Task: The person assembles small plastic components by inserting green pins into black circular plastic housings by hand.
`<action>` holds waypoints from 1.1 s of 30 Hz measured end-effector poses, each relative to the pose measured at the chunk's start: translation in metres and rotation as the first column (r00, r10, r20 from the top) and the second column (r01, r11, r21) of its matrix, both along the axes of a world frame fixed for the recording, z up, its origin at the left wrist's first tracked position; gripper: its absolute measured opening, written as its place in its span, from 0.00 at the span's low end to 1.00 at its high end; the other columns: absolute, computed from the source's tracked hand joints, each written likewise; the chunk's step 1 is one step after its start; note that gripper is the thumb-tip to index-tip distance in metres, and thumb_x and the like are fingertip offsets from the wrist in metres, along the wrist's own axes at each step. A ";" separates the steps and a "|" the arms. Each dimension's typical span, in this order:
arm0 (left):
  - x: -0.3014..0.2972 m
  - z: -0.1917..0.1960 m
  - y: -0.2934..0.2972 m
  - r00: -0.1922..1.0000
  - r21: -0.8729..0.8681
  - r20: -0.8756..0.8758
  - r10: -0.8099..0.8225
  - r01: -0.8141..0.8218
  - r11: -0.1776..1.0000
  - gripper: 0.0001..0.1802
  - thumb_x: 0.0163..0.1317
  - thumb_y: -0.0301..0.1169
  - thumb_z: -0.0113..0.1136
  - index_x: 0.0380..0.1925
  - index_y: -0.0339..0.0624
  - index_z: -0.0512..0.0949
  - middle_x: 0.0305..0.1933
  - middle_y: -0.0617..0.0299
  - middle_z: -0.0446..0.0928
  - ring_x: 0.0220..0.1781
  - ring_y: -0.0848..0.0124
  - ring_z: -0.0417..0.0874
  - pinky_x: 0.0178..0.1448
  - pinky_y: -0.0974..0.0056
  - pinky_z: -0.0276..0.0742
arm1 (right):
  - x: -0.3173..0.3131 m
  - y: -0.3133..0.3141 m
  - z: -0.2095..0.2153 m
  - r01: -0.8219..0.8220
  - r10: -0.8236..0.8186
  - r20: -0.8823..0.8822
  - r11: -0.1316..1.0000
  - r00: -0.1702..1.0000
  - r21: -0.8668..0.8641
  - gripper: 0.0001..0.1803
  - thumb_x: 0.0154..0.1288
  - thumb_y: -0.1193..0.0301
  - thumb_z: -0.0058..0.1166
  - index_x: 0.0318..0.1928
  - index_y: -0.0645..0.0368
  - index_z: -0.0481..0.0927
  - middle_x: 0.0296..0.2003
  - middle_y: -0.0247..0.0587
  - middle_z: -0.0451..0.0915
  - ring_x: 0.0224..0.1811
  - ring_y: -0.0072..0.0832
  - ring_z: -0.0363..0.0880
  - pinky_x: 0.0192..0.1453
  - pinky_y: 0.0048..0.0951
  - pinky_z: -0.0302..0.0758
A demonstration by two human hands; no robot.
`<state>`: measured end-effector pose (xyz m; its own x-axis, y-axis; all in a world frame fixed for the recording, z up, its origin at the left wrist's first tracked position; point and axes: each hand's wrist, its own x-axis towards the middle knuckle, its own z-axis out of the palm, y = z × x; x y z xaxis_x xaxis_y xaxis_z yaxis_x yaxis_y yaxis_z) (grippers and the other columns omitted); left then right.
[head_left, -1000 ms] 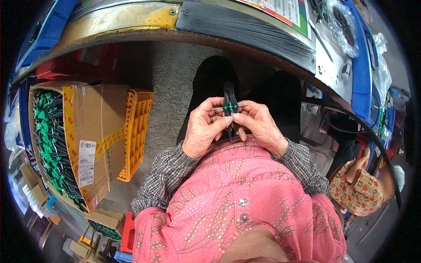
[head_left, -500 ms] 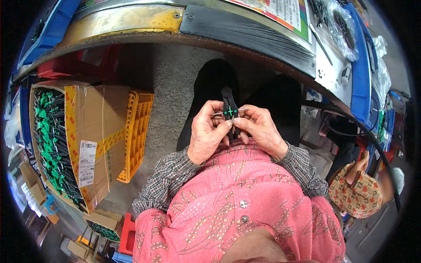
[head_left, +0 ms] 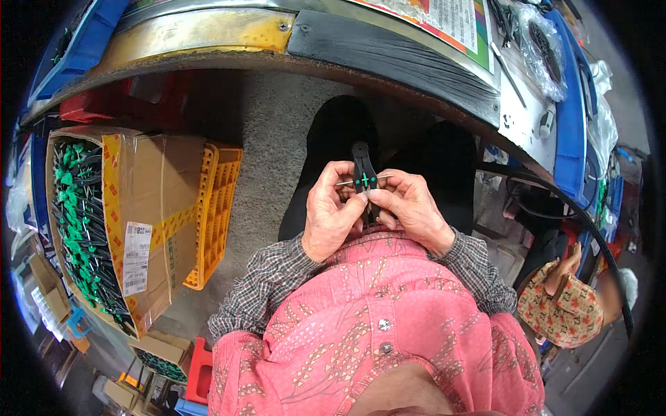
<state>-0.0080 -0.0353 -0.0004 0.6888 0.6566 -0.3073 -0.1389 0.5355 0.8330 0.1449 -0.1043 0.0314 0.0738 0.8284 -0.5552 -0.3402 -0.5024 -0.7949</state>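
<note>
In front of my lap is a small black clamp-like piece (head_left: 361, 165) with a rounded top and green parts in its middle. Its exact kind I cannot make out. My left hand (head_left: 329, 215) pinches its lower left side between thumb and fingers. From the other side, my right hand (head_left: 414, 209) grips it, the two thumbs almost meeting at its lower part. A thin metal rod (head_left: 345, 183) sticks out sideways near my left fingers, and a similar end shows by my right fingers. The lower end of the piece is partly hidden by my fingers.
A cardboard box (head_left: 161, 208) packed with black and green pieces stands at left, beside a yellow plastic crate (head_left: 216, 215). The workbench edge (head_left: 388, 52) curves across ahead. Blue bins (head_left: 570, 125) line the right, where another person (head_left: 562, 305) sits. A black cable (head_left: 590, 229) hangs there.
Both hands keep their pinch on the black and green piece. It has shifted only very slightly, and the fingers have barely moved.
</note>
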 end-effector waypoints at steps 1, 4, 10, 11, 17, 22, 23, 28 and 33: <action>0.000 -0.001 -0.001 1.000 -0.001 0.000 0.000 0.000 1.000 0.18 0.60 0.19 0.53 0.50 0.36 0.64 0.41 0.59 0.73 0.32 0.79 0.76 0.23 0.77 0.74 | -0.001 0.001 0.000 0.005 -0.005 0.004 1.000 1.000 -0.002 0.06 0.67 0.74 0.52 0.40 0.66 0.75 0.28 0.32 0.75 0.17 0.10 0.66 0.19 0.13 0.61; 0.003 -0.001 -0.001 0.999 0.009 -0.004 0.044 -0.044 0.999 0.20 0.59 0.19 0.53 0.52 0.36 0.63 0.40 0.60 0.73 0.31 0.80 0.75 0.23 0.77 0.73 | -0.002 0.000 0.001 0.011 -0.011 -0.006 1.000 1.000 -0.008 0.07 0.67 0.74 0.52 0.40 0.66 0.75 0.28 0.32 0.76 0.18 0.10 0.65 0.19 0.13 0.61; 0.001 0.009 0.006 0.998 0.038 -0.008 0.061 -0.061 0.997 0.36 0.54 0.15 0.52 0.65 0.41 0.57 0.35 0.64 0.73 0.32 0.82 0.75 0.31 0.78 0.72 | -0.002 -0.001 0.002 -0.017 0.017 -0.026 1.000 1.000 -0.003 0.07 0.67 0.74 0.53 0.40 0.66 0.75 0.29 0.34 0.77 0.18 0.10 0.65 0.19 0.13 0.60; 0.001 0.007 0.007 0.999 0.067 -0.001 0.035 -0.035 0.997 0.39 0.53 0.15 0.52 0.67 0.43 0.55 0.34 0.65 0.73 0.33 0.82 0.75 0.34 0.78 0.72 | -0.001 -0.001 0.002 -0.030 0.030 -0.025 1.000 0.999 0.003 0.07 0.67 0.74 0.53 0.40 0.66 0.75 0.29 0.34 0.77 0.18 0.10 0.65 0.19 0.13 0.60; 0.001 0.011 0.013 0.999 0.066 -0.012 -0.033 0.033 0.997 0.41 0.51 0.14 0.52 0.67 0.45 0.55 0.31 0.68 0.72 0.34 0.84 0.75 0.40 0.77 0.72 | -0.002 -0.001 0.003 -0.020 0.018 -0.050 0.999 0.999 -0.028 0.07 0.67 0.74 0.53 0.40 0.66 0.75 0.29 0.33 0.76 0.19 0.10 0.65 0.20 0.13 0.60; 0.000 0.014 0.013 0.999 0.036 0.002 -0.052 0.052 0.998 0.40 0.50 0.13 0.51 0.66 0.44 0.56 0.31 0.69 0.72 0.33 0.84 0.73 0.38 0.78 0.70 | -0.002 -0.003 0.005 -0.028 0.026 -0.063 0.999 0.998 -0.036 0.07 0.67 0.74 0.53 0.42 0.66 0.75 0.29 0.32 0.76 0.20 0.10 0.64 0.21 0.14 0.61; 0.001 0.015 0.014 0.999 0.051 0.008 -0.054 0.054 0.997 0.40 0.50 0.13 0.51 0.66 0.44 0.56 0.31 0.68 0.72 0.33 0.85 0.73 0.37 0.78 0.69 | -0.001 -0.003 0.005 -0.032 0.030 -0.072 0.999 0.997 -0.033 0.08 0.67 0.75 0.53 0.43 0.66 0.75 0.29 0.32 0.76 0.20 0.10 0.64 0.21 0.14 0.61; -0.001 0.016 0.016 0.997 0.057 0.029 -0.065 0.063 0.996 0.39 0.50 0.14 0.51 0.65 0.43 0.57 0.30 0.69 0.72 0.32 0.85 0.72 0.36 0.78 0.67 | -0.002 -0.003 0.005 -0.017 0.014 -0.085 0.999 0.996 -0.035 0.09 0.66 0.75 0.52 0.45 0.66 0.74 0.29 0.32 0.76 0.20 0.10 0.64 0.21 0.13 0.60; -0.001 0.014 0.017 0.995 0.074 0.019 -0.096 0.094 0.993 0.38 0.50 0.14 0.51 0.65 0.42 0.58 0.29 0.69 0.71 0.29 0.85 0.71 0.33 0.79 0.66 | -0.004 -0.005 0.005 -0.017 0.014 -0.091 0.999 0.996 -0.032 0.08 0.66 0.76 0.52 0.44 0.66 0.74 0.28 0.32 0.76 0.19 0.10 0.63 0.20 0.14 0.60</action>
<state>-0.0093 -0.0178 0.0140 0.7552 0.6080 -0.2451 -0.1093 0.4854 0.8674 0.1410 -0.1097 0.0363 0.0091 0.8102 -0.5861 -0.4018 -0.5338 -0.7440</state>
